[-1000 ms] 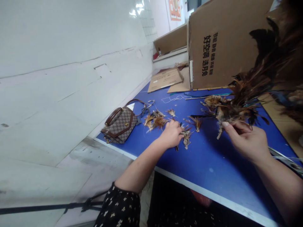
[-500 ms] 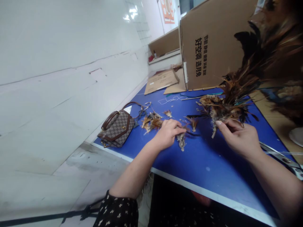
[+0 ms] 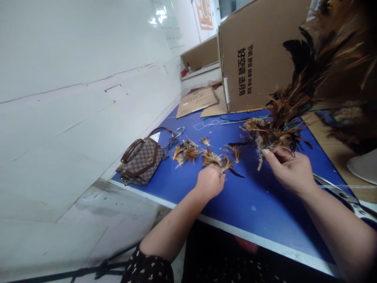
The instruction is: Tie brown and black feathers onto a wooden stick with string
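My right hand (image 3: 290, 169) pinches the lower end of a large feather piece (image 3: 284, 114), a thick clump of brown and black feathers with long plumes rising to the upper right. A pale strip end dangles below the thumb. On the blue table my left hand (image 3: 209, 181) is closed at the near side of a small feather bunch (image 3: 213, 158), its fluffy brown tips fanning away from me. Its fingertips are partly hidden. Left of it lies a tan feather bunch (image 3: 185, 152); beyond are a small tuft (image 3: 205, 140) and a reddish tuft (image 3: 236, 152).
A patterned handbag (image 3: 144, 161) sits at the table's left edge by the white wall. Scissors (image 3: 343, 194) lie under my right forearm. At the back stand a tall cardboard box (image 3: 259, 59) and flat cardboard pieces (image 3: 197, 102). White string (image 3: 210, 124) lies before them.
My left hand has drawn back toward me and turned, so the small feather bunch now shows beyond its fingers. My right hand still pinches the large feather piece. The view has shifted slightly.
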A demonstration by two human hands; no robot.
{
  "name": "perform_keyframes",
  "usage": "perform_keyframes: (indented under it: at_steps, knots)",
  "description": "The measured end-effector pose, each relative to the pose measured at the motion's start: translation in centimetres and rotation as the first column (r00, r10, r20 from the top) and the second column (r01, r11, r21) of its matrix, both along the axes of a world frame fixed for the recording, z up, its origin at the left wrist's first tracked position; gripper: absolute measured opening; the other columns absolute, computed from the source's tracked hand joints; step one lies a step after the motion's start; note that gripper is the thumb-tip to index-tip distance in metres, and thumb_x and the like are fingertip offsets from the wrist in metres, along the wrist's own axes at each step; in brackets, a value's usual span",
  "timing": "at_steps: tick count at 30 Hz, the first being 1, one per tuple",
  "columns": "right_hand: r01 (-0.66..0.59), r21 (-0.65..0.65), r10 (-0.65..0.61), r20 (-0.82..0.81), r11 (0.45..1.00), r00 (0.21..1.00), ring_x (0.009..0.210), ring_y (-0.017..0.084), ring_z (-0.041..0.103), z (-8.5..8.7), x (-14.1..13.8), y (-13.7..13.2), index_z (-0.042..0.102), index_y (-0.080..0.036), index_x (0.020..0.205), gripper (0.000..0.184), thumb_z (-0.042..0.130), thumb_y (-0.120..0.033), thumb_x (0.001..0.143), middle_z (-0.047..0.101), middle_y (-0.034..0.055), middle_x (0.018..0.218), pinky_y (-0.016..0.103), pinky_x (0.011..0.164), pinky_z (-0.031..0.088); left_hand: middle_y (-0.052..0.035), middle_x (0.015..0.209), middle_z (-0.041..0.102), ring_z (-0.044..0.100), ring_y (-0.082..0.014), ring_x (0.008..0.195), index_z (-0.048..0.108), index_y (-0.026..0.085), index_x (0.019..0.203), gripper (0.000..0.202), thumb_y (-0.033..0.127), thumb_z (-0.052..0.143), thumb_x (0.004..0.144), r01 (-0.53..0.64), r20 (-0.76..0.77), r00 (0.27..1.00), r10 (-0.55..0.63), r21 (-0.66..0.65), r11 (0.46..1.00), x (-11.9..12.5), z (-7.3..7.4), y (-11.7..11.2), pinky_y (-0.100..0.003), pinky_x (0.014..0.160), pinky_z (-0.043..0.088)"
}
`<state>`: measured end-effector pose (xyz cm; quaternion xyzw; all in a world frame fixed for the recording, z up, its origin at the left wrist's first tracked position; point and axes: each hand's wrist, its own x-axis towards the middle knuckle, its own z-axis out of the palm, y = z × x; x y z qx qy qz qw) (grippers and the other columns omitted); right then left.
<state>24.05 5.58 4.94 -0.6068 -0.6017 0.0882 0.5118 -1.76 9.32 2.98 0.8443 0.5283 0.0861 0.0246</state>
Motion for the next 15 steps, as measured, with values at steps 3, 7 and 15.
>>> perform_keyframes:
  at_steps: [3, 7, 15]
  knots:
    - [-0.054, 0.048, 0.055, -0.029, 0.997, 0.998, 0.062, 0.014, 0.049, -0.4, 0.1, 0.2, 0.059, -0.019, 0.067, 0.038, 0.060, -0.044, 0.096, 0.053, -0.0013, 0.063, 0.028, 0.063, 0.038, -0.0127, 0.102, 0.073, 0.070, -0.0267, 0.094, 0.069, 0.018, 0.097, 0.018, 0.029, 0.054, 0.095, -0.021, -0.025, 0.999, 0.020, -0.028, 0.999, -0.2, -0.2, 0.4, -0.036, 0.084, 0.053]
    - [-0.051, 0.068, 0.053, -0.030, 0.996, 0.998, 0.061, 0.015, 0.051, -0.8, 0.2, 0.3, 0.059, -0.021, 0.068, 0.036, 0.060, -0.043, 0.096, 0.055, -0.0007, 0.064, 0.030, 0.062, 0.038, -0.0123, 0.097, 0.073, 0.070, -0.0260, 0.092, 0.069, 0.019, 0.091, 0.017, 0.023, 0.052, 0.094, -0.049, 0.000, 0.999, 0.049, -0.077, 0.996, -0.6, -0.3, 0.8, -0.035, 0.083, 0.052]
    - [-0.061, 0.073, 0.063, -0.018, 0.995, 0.998, 0.058, 0.015, 0.046, -0.5, 0.1, 0.1, 0.060, -0.021, 0.067, 0.037, 0.059, -0.042, 0.097, 0.048, -0.0019, 0.059, 0.031, 0.059, 0.036, -0.0070, 0.088, 0.066, 0.061, -0.0190, 0.084, 0.067, 0.018, 0.086, 0.016, 0.026, 0.057, 0.096, 0.025, 0.601, 0.797, -0.064, 0.073, 0.997, -2.4, 2.7, 1.1, -0.031, 0.080, 0.048]
